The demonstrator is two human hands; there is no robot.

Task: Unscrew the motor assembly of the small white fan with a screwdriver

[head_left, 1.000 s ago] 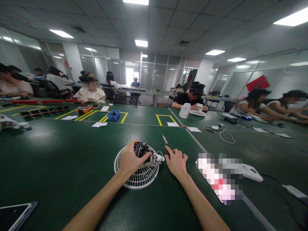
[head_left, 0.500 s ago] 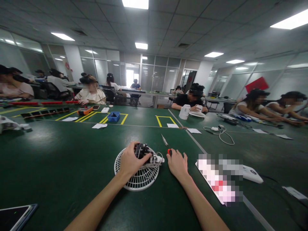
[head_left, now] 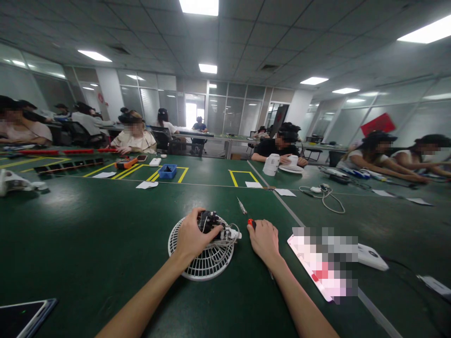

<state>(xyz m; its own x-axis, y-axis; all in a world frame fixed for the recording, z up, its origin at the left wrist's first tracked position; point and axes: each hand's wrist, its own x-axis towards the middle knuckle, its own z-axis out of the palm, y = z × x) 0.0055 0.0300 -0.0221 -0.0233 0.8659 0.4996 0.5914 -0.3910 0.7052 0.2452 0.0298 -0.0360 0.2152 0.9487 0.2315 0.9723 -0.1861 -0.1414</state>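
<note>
Motor point(head_left: 208, 219) is being held on a white fan grille point(head_left: 199, 278) by the left hand point(head_left: 190, 237), wrapped part-way around it; a red-handled screwdriver point(head_left: 251, 223) is being gripped by the curled right hand point(head_left: 265, 239) and mostly hidden beneath it. Dark pieces point(head_left: 169, 168) are being held in a blue bin point(head_left: 167, 174). The green table point(head_left: 105, 234) is being lit by ceiling lights point(head_left: 207, 68), a phone point(head_left: 23, 320) being cut off at lower left

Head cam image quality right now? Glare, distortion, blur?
Head view: ceiling lights blown white; pale glare on the green table, left; wide-angle stretch toward the side edges; coarse pixel blocks over much of the phone-like slab; left hand and white grille readable, black mechanism too small for fine detail.
</note>
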